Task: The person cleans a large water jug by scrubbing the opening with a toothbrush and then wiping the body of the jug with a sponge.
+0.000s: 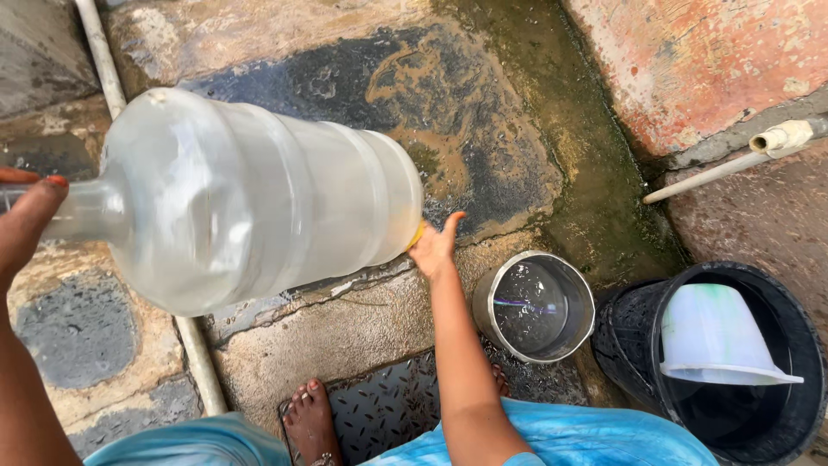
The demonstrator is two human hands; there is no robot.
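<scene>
A large clear plastic water jug (250, 198) lies on its side in the air, its neck pointing left and its base to the right. My left hand (24, 220) grips the narrow neck at the left edge. My right hand (434, 246) presses flat against the jug's base, thumb raised. A thin yellow edge shows where that palm meets the base. The jug looks pale and nearly empty; I cannot tell how much water is inside.
A steel pot (535, 305) holding water stands on the wet stone floor beside my feet (310, 418). A black bucket (759, 293) with a white mug (716, 336) in it is at the right. White pipes (729, 164) run along the ground and wall.
</scene>
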